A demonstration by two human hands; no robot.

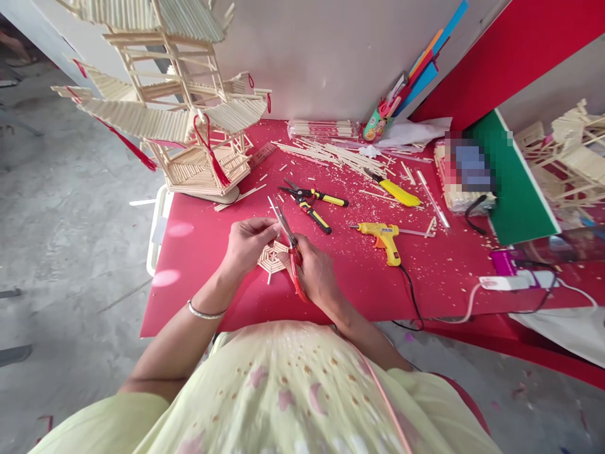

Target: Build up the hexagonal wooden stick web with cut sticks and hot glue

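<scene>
In my right hand [316,270] is a pair of red-handled scissors [296,271], its blades pointing away from me toward the back of the table. My left hand [250,243] is closed in a pinch close beside the blades; what sits between its fingertips is too small to make out. Between and just below the hands is a small web-like polygon of thin wooden sticks [270,260], with one stick end jutting toward me. My right fingers partly cover its edge. Beyond the hands lie black-and-yellow pliers [314,205] with spread handles.
A stick pagoda model [189,126] with red tassels stands at the back left. To the right lie a yellow glue gun [385,239] with its cord and a yellow utility knife [399,192]. Loose sticks [331,154] and scraps litter the red table [198,302]. A power strip [510,282] lies at right.
</scene>
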